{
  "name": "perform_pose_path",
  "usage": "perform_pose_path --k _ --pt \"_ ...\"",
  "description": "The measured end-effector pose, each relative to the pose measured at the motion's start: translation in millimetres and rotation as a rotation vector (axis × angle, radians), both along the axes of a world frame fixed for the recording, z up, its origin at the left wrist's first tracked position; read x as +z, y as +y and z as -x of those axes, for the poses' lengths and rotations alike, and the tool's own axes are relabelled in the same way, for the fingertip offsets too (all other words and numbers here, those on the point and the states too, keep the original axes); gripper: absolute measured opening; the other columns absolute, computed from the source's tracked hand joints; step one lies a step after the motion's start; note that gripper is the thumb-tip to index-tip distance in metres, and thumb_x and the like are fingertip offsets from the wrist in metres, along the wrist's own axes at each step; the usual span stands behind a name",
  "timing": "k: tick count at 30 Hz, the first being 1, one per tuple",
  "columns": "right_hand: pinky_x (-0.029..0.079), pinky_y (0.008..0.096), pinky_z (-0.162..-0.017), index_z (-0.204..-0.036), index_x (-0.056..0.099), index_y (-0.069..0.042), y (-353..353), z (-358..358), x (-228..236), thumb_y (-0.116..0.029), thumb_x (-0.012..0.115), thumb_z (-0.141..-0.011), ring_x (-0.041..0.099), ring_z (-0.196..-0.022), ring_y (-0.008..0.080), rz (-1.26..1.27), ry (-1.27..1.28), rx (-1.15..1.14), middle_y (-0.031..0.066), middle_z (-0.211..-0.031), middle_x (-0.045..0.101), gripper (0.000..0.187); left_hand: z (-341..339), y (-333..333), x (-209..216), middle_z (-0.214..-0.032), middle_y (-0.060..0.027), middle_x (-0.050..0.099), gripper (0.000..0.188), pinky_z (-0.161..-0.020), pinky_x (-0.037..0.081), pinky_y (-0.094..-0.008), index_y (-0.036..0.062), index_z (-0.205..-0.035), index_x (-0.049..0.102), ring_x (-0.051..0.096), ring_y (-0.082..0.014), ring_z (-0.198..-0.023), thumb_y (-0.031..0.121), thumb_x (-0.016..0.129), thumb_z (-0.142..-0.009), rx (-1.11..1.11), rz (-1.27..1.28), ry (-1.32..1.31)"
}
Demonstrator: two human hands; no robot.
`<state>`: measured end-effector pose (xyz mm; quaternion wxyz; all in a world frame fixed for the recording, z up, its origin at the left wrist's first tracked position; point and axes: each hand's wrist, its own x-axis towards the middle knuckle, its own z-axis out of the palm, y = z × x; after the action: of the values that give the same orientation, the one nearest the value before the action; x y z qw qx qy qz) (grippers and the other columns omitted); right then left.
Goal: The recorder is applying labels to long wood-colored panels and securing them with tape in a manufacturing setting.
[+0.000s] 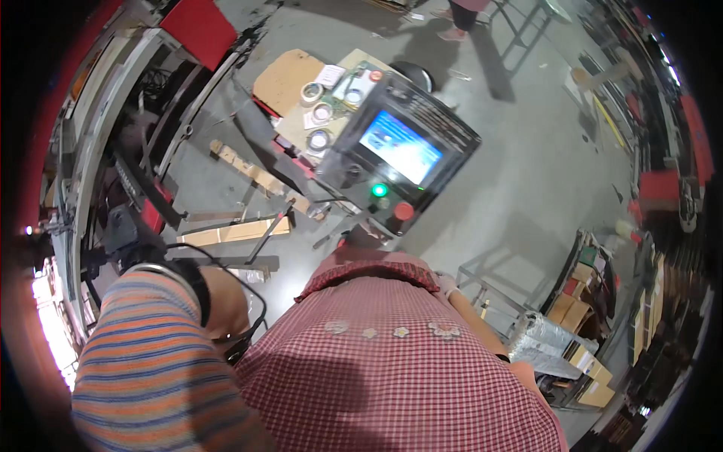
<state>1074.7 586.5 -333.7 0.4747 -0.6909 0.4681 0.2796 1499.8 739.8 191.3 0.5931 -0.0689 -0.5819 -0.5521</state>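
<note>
My left arm, in an orange, grey and blue striped sleeve, comes in from the lower left. Bare skin of my left hand or wrist (228,303) shows past a black band, beside a thin black cable (260,290); its fingers are hidden. On the other side, my right hand (446,285) is low against the edge of my red checked apron (392,361), which hides its fingers. What either hand holds, if anything, cannot be seen. Ahead of me stands a dark control panel (452,139) with a lit blue screen (401,147), a glowing green button (379,190) and a red knob (404,211).
Several tape rolls (319,140) lie on a board-topped stand (290,75) behind the panel. Wooden strips (256,173) lie on the floor to the left, near machine framing (113,98). Boxes and a silver-wrapped bundle (546,343) stand right. Another person's legs (461,19) show far off.
</note>
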Motion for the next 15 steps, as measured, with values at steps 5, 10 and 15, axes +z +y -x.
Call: perform_pose_path --k 5,10,15 --pt "0.049 0.0373 -0.096 -0.122 0.068 -0.004 15 -85 14 -0.047 0.058 -0.09 0.065 -0.113 0.0314 0.032 -0.188 0.092 0.0182 -0.122 0.068 0.054 -30 24 14 -0.085 -0.0144 0.069 0.049 -0.067 0.055 -0.0373 -0.0034 -0.108 0.066 0.067 -0.026 -0.074 0.043 0.062 -0.092 0.112 0.12 -0.134" --pt "0.049 0.0374 -0.097 -0.123 0.067 -0.004 24 -186 45 -0.047 0.058 -0.09 0.064 -0.114 0.0318 -0.087 -0.136 0.076 0.0182 -0.123 0.068 0.054 -57 62 -11 -0.08 -0.0132 0.067 0.048 -0.061 0.052 -0.0345 -0.0052 -0.105 0.066 0.064 -0.0234 -0.068 0.041 0.062 -0.093 0.085 -0.013 -0.225" --pt "0.048 0.0376 -0.098 -0.123 0.067 -0.004 49 -228 94 -0.046 0.058 -0.09 0.064 -0.115 0.0323 -0.087 -0.121 0.136 0.0183 -0.124 0.067 0.054 -43 83 -66 -0.068 -0.0129 0.064 0.049 -0.069 0.054 -0.0322 -0.0067 -0.092 0.068 0.06 -0.0226 -0.062 0.04 0.055 -0.098 0.206 -0.562 0.154"
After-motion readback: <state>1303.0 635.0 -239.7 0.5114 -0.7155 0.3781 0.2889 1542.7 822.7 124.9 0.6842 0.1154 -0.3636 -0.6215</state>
